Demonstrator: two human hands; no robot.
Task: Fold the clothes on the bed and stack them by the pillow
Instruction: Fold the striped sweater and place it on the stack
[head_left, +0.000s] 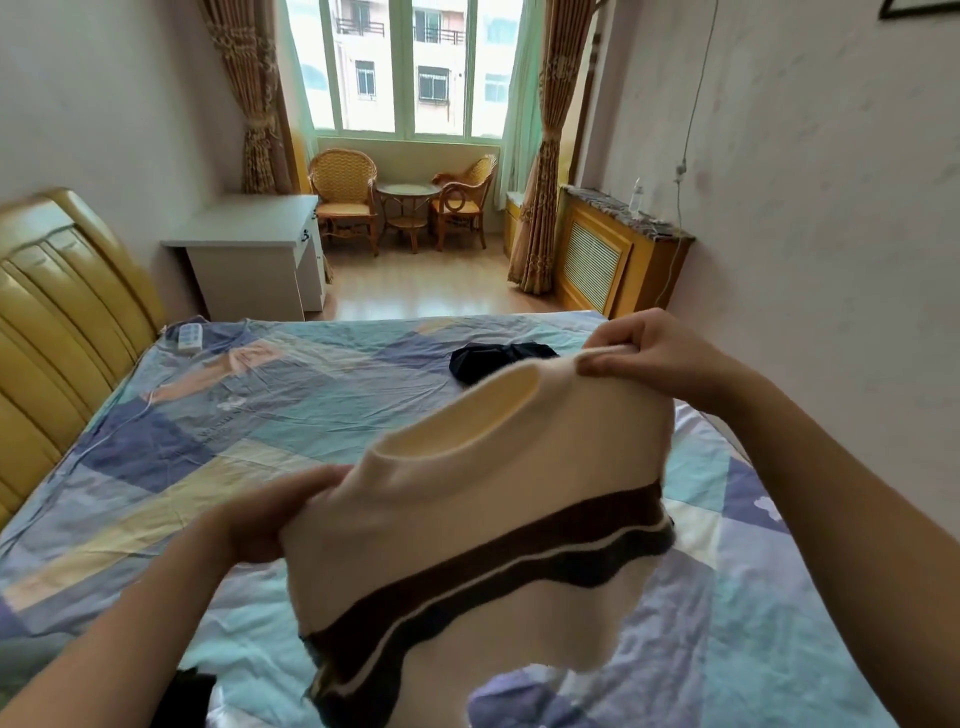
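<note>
A cream sweater (467, 519) with dark brown stripes hangs in the air over the bed (270, 405), its neck opening facing up. My left hand (275, 514) grips its left shoulder. My right hand (654, 358) pinches the right shoulder, held higher and farther away. A dark garment (498, 358) lies crumpled on the far side of the bed, partly hidden behind the sweater. Another dark piece of cloth (192, 696) shows at the bottom edge near my left arm. No pillow is in view.
The bed has a patchwork blue sheet and a yellow padded headboard (62, 312) at left. A white remote (188, 335) lies near the headboard. A white desk (254, 254), wicker chairs (345, 197) and a radiator cover (613, 254) stand beyond the bed.
</note>
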